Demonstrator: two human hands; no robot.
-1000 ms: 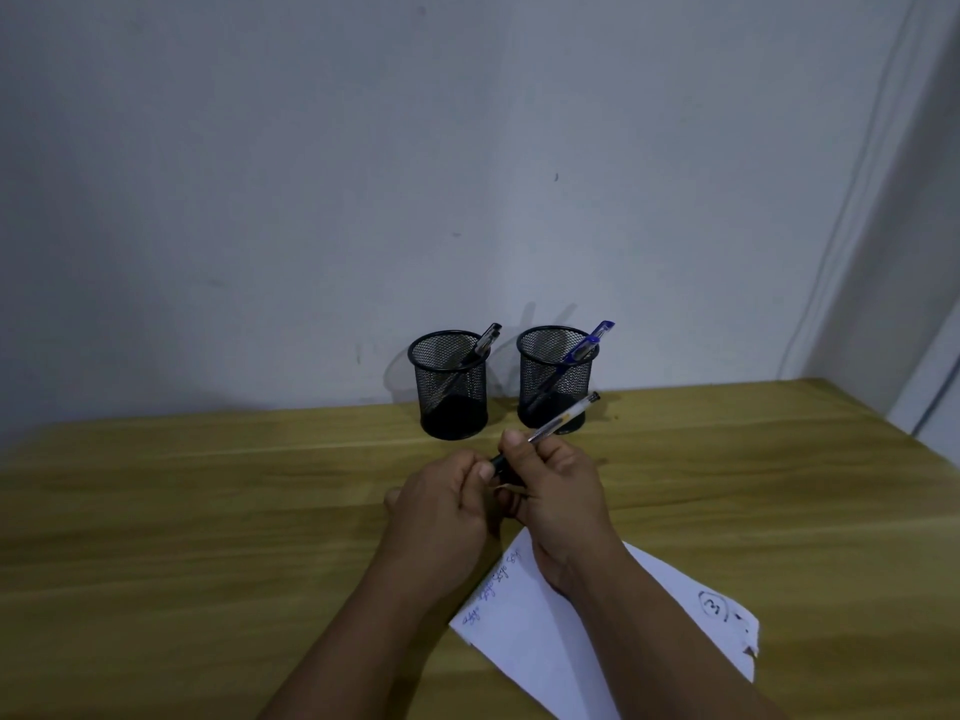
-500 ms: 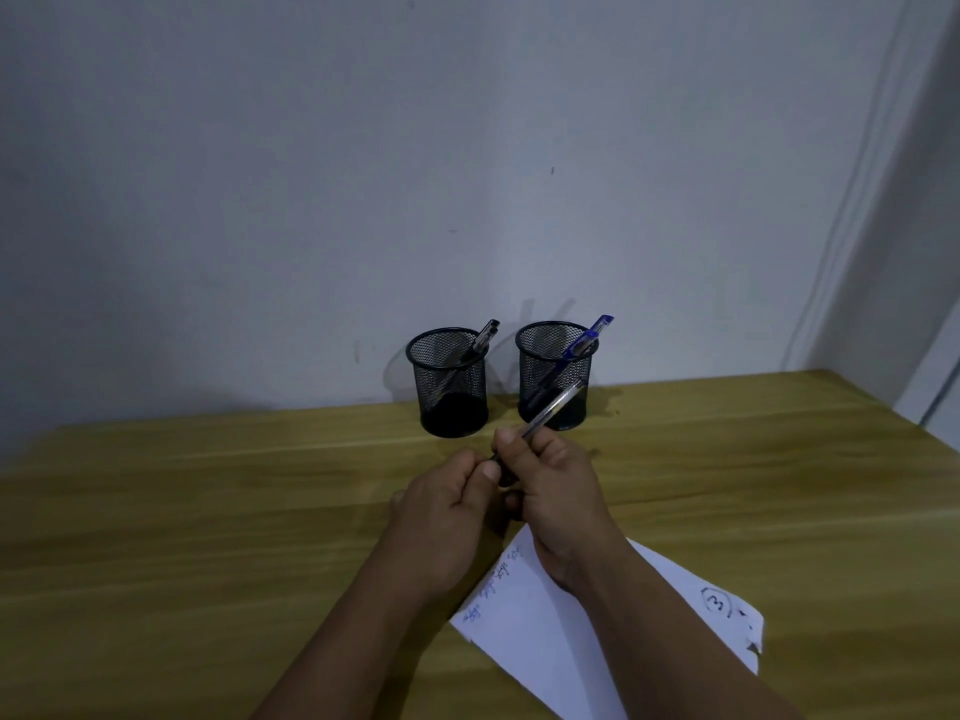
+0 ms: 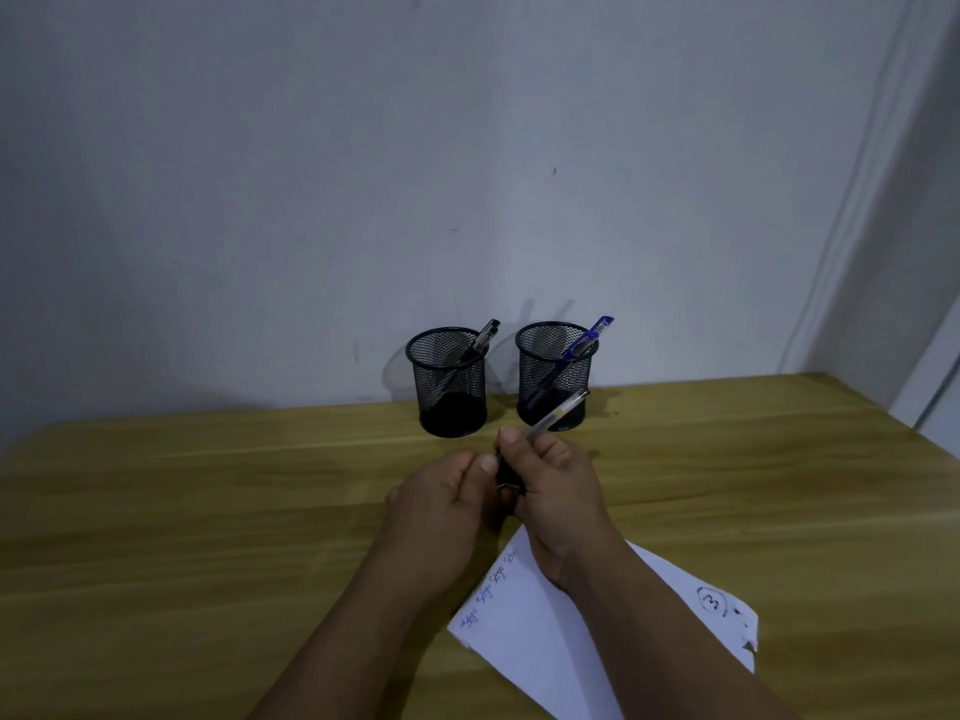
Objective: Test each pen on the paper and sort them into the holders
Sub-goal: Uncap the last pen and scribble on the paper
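Fingers first: the left hand (image 3: 441,506) has its fingers (image 3: 470,467) curled in around the dark near end of the pen (image 3: 558,414), looks like the cap end, though that bit is mostly hidden between the two hands so I can't tell exactly how tight the pinch is. The right hand (image 3: 558,491) has thumb and fingers wrapped round the barrel, clear end sticking up and away to the far right, toward the holders.

What's changed: not a lot. Over the last second the hands have stayed bunched together in the middle of the table (image 3: 208,511), just off the far corner of the paper (image 3: 524,615). The barrel tipped up steeper half a second ago and has now swung back down to a flatter slant, so it reads to me like twisting or tugging at the cap, which hasn't visibly come off yet.

Going left to right across the far edge: the left holder (image 3: 451,381) has one black pen (image 3: 485,336) leaning in it, and the right holder (image 3: 556,376) has a blue pen (image 3: 589,337). Neither has moved.

So for the task, my guess is two pens are already sorted and this one is still in the uncapping stage. The paper already carries some blue scribbles along its left edge, and this pen hasn't touched it. It needs the cap off, a scribble, then a holder.
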